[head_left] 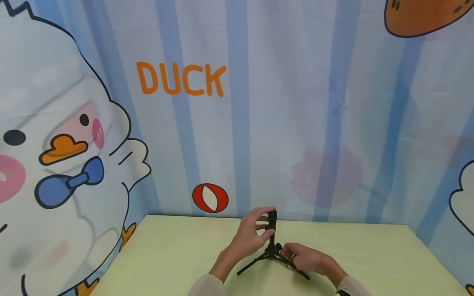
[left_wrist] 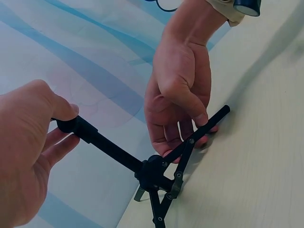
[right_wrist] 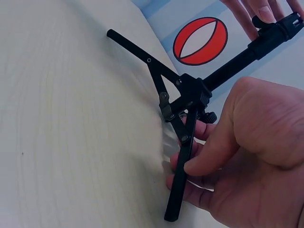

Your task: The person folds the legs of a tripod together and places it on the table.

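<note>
A small black tripod [head_left: 272, 250] stands on the table with its legs spread and its centre column upright. My left hand [head_left: 251, 235] pinches the top of the column between thumb and fingers, as the left wrist view also shows. Lower down, my right hand [head_left: 310, 259] is at the leg on the right. In the right wrist view, the thumb of that right hand [right_wrist: 261, 147] presses on the leg [right_wrist: 178, 192] and the fingers curl behind it. A small knob [right_wrist: 209, 117] sticks out by the hub. The third leg is mostly hidden in the head view.
The pale yellow table [head_left: 177, 246] ends at the back against a blue-striped curtain [head_left: 266, 123] printed with a duck and the word DUCK. Another printed duck figure [head_left: 66, 172] covers the left side. A dark band [head_left: 342, 292] sits at the right wrist.
</note>
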The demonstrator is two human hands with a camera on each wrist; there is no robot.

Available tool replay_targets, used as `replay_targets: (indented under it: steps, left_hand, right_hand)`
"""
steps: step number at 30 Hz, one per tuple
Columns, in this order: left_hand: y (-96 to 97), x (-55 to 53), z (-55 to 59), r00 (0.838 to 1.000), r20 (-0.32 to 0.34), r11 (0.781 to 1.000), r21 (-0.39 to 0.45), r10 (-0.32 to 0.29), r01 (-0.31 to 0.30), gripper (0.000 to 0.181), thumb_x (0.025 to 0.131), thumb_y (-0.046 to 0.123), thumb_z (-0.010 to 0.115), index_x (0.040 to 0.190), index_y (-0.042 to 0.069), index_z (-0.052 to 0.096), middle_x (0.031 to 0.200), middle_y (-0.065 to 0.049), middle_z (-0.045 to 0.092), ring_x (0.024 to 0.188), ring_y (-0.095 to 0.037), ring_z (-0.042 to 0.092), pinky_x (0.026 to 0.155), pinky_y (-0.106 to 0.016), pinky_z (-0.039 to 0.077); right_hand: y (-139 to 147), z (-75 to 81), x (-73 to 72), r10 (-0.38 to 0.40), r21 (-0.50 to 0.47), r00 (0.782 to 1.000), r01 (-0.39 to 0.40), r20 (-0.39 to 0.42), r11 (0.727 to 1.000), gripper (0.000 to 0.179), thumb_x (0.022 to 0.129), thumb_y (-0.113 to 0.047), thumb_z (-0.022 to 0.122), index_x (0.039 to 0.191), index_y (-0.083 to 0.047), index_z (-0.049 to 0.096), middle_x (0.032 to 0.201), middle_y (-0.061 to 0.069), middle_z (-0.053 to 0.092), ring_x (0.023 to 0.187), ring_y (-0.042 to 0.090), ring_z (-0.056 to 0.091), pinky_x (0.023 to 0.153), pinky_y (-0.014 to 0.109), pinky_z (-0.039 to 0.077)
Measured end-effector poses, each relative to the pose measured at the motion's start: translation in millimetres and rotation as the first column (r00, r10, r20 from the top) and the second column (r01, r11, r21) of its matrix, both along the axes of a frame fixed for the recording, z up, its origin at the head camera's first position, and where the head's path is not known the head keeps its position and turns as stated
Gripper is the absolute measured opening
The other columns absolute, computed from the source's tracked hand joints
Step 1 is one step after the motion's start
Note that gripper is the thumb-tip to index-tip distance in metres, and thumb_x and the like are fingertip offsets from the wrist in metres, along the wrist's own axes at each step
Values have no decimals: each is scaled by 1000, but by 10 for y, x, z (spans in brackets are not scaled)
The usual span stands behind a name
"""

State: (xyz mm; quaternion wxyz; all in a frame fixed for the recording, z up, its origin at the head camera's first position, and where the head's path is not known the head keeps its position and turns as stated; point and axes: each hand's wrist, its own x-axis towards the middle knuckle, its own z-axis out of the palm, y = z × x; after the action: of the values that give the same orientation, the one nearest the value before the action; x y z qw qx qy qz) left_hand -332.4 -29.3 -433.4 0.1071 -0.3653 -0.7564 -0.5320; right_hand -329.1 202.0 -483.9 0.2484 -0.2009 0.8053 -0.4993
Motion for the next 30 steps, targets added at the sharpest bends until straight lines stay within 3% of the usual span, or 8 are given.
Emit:
replay_targets:
  steps: [8, 21, 23, 26, 27, 30]
  left_hand:
    - [13, 12, 13, 1000, -2, 1000, -22, -8, 8, 60, 95, -8, 70, 148, 15, 55, 140, -7, 58, 116, -23, 65, 95, -27, 57]
    - [17, -6, -2, 1000, -11, 999, -35, -10, 10, 61, 95, -8, 69, 149, 18, 54, 141, -6, 57, 116, -23, 65, 96, -26, 56]
    - [18, -5, -2, 1000, -10, 999, -37, -9, 9, 61, 95, -8, 69, 149, 18, 54, 141, -6, 57, 116, -23, 64, 96, -26, 56]
    - [18, 3, 8, 1000, -6, 999, -40, -9, 9, 61, 96, -7, 69, 149, 18, 54, 142, -6, 57, 116, -22, 64, 97, -26, 56]
    - [17, 7, 12, 1000, -4, 999, -40, -11, 10, 61, 96, -7, 69, 149, 18, 54, 142, -6, 57, 116, -22, 64, 97, -26, 55]
    - [18, 15, 26, 1000, -1, 999, -40, -15, 15, 61, 96, -8, 69, 149, 17, 54, 142, -6, 57, 117, -22, 64, 97, -26, 55]
  right_hand:
    - [34, -69, -50, -19, 5, 1000, 19, 5, 1000, 43, 75, 17, 37, 113, 5, 54, 102, 15, 53, 90, 26, 47, 76, 34, 38]
    - [43, -85, 2, -47, -55, 999, 48, 19, 997, 56, 64, 18, 31, 116, 9, 52, 106, 15, 52, 92, 27, 43, 76, 35, 34]
    - [108, -207, -101, -13, -71, 1000, 15, 24, 997, 59, 63, 16, 33, 117, 6, 52, 108, 14, 52, 92, 27, 45, 75, 35, 35]
    - [270, -618, -432, 33, -117, 998, -28, 44, 993, 64, 61, 15, 37, 120, 2, 56, 111, 15, 55, 92, 27, 49, 73, 35, 39]
    - [280, -641, -444, 33, -124, 998, -27, 45, 992, 64, 60, 15, 38, 121, 2, 56, 112, 15, 56, 93, 28, 49, 74, 36, 40]
    - [379, -915, -653, 36, -162, 998, -26, 58, 986, 68, 60, 16, 41, 123, 0, 58, 117, 17, 57, 96, 29, 52, 74, 36, 42]
